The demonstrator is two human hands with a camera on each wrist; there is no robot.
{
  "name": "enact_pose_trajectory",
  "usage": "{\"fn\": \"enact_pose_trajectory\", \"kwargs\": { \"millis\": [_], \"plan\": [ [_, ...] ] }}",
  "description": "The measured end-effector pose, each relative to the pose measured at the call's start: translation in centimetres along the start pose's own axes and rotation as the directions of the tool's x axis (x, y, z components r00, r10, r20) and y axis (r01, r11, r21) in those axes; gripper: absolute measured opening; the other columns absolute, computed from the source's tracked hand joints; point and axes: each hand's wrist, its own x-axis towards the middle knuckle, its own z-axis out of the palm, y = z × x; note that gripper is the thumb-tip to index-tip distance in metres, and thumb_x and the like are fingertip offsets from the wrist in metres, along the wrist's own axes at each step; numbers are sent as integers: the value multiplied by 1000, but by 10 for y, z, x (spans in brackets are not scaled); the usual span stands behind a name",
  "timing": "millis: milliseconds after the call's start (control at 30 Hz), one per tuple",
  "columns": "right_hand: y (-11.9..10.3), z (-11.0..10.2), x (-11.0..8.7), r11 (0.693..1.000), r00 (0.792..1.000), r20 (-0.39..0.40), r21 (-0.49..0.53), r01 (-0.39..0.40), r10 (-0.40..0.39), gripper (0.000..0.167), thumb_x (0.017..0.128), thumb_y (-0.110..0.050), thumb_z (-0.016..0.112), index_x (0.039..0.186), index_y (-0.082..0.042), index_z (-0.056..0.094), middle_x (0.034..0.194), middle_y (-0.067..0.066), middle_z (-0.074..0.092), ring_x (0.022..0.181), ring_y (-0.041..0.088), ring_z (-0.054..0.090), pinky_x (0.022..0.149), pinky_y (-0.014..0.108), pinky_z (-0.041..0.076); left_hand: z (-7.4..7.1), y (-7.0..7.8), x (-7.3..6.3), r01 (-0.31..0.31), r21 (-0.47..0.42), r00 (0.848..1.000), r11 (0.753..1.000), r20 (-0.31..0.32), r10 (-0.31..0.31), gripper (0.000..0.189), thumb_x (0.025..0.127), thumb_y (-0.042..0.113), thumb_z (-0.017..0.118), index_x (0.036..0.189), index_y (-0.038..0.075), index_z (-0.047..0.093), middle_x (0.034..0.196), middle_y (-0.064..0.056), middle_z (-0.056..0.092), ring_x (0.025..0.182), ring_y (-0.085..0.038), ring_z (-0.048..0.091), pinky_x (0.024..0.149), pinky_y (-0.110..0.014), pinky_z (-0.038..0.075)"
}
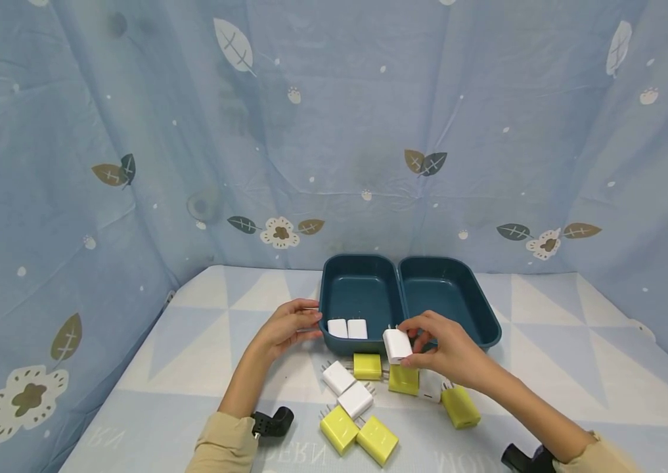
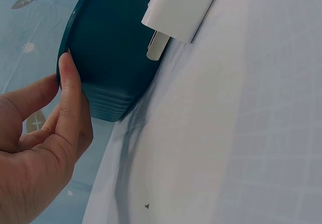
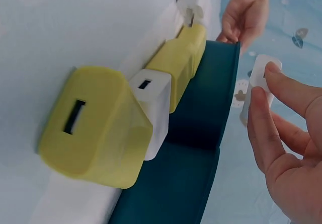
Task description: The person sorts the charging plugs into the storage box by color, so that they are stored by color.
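Between its thumb and fingers my right hand (image 1: 448,345) pinches a white charger plug (image 1: 397,346), prongs upward, above the front rim of the left dark teal bin (image 1: 363,261). The same white charger shows in the right wrist view, held clear of the things around it. My left hand (image 1: 289,326) grips the left rim of that bin; in the left wrist view thumb and finger pinch the rim (image 2: 64,38). Two white chargers (image 1: 357,328) stand inside the left bin at its front. A second teal bin (image 1: 440,263) adjoins it on the right, with nothing seen inside.
In front of the bins lie several yellow chargers (image 1: 377,440) and a few white chargers (image 1: 338,378), some touching each other. Another yellow charger (image 1: 460,407) lies to the right, below my right forearm. A patterned blue curtain (image 1: 363,131) hangs behind the table.
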Motion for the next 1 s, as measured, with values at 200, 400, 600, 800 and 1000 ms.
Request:
{"fn": "enact_pose_trajectory", "kwargs": {
  "millis": [200,400,600,800,1000],
  "plan": [
    [1,1,14,997,997,-60,-71,-43,38,46,78,-18,85,118,-6,66,97,1,58,78,10,58,60,24,52,-1,0,0,-1,0,1000,1000,5,1,42,97,-2,57,135,-13,42,101,-10,55,85,-15,61,79,-31,61],
    [5,2,25,994,995,-67,-78,-76,71,46,80,-17,84,120,-4,65,101,2,58,81,12,59,63,27,52,-1,-1,1,-3,-1,1000,1000,9,3,41,97,-3,56,134,-13,43,100,-9,55,84,-15,61,78,-31,61],
    [10,6,39,987,990,-73,-93,-128,121,47,80,-15,84,121,-3,65,103,5,58,81,14,59,65,29,52,0,-1,1,-1,-12,1000,1000,8,1,40,96,-4,55,134,-13,43,98,-9,55,82,-15,61,78,-31,61],
    [11,9,53,982,986,-57,-98,-160,155,46,80,-14,84,120,-2,65,103,7,57,80,15,59,66,29,53,1,0,0,2,-18,1000,1000,7,-2,40,96,-4,56,134,-13,43,98,-9,55,82,-15,61,77,-30,61],
    [11,10,61,980,986,-9,-108,-169,169,46,81,-14,84,120,1,64,102,9,57,77,14,59,65,30,54,1,-1,0,1,-20,1000,1000,6,-1,40,96,-4,56,134,-13,43,97,-8,55,81,-15,61,77,-30,61]
  ]
}}
